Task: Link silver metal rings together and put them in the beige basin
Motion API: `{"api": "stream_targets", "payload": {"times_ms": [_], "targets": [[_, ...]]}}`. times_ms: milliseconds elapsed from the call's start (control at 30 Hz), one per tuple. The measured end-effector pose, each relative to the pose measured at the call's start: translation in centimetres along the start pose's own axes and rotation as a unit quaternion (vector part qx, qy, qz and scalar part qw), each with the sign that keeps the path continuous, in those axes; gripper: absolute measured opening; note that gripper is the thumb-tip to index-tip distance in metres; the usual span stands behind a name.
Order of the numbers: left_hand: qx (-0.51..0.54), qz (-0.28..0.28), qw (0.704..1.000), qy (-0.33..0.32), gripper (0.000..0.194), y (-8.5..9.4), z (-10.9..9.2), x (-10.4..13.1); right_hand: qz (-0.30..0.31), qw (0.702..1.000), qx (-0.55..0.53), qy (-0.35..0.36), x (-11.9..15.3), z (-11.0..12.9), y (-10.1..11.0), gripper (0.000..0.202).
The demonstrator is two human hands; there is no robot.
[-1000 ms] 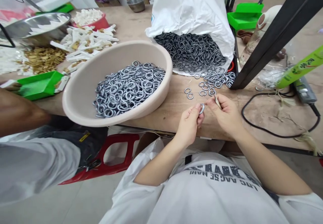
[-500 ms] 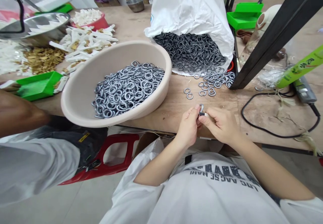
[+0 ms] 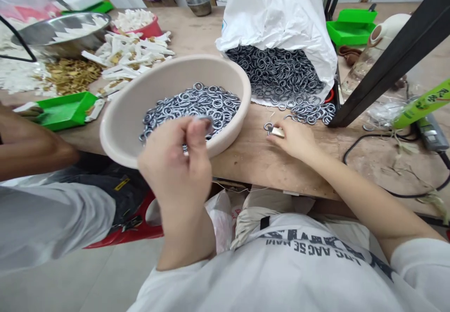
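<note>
My left hand [image 3: 176,162] is raised over the near side of a beige plastic basin [image 3: 119,129]. Its fingers are closed, and a smeared greyish shape shows at the fingertips, too blurred to name. In the basin lies a heap of grey metal rings [image 3: 225,108]. On the wooden table, my right hand [image 3: 297,138] is closed around a small white block with a dark end [image 3: 277,132]. That dark end is right beside a few loose metal rings [image 3: 267,126], though I cannot tell whether it touches them.
A white sack [image 3: 274,21] lies on its side, spilling rings. Right of it stands a slanted black post [image 3: 383,59], with a black cable [image 3: 346,150] beyond. To the left are a co-worker's arm [image 3: 31,138], a green tray [image 3: 66,115] and white pieces [image 3: 130,61].
My hands have parted. The left one, which held a metal ring, has swung left and up over the basin. My right hand has moved forward to the loose rings. The view has shifted slightly.
</note>
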State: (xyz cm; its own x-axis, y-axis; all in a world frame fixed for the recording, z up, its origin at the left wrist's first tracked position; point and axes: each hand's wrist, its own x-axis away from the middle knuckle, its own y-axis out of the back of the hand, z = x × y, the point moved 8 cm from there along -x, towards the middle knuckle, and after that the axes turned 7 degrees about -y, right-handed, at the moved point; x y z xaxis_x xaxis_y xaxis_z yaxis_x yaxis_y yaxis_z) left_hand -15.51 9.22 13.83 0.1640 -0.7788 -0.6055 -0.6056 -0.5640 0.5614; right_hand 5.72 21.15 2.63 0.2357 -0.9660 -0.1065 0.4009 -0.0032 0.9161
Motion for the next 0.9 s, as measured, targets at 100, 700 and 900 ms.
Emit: {"api": "stream_targets", "payload": {"times_ms": [100,700,900], "targets": [[-0.228,0.003,0.972,-0.056,0.04,1.8,1.3,-2.7,0.021,0.997,0.067,0.032,-0.6,1.3,-1.9,0.026],[0.545,0.15,0.776,0.281,0.046,-18.6,-1.8,8.0,-0.031,0.817,-0.564,-0.119,9.1,-2.2,0.3,0.033],[0.587,0.177,0.733,0.295,0.05,-19.5,-3.0,8.9,-0.004,0.846,-0.53,-0.066,7.9,-2.8,1.8,0.028]]}}
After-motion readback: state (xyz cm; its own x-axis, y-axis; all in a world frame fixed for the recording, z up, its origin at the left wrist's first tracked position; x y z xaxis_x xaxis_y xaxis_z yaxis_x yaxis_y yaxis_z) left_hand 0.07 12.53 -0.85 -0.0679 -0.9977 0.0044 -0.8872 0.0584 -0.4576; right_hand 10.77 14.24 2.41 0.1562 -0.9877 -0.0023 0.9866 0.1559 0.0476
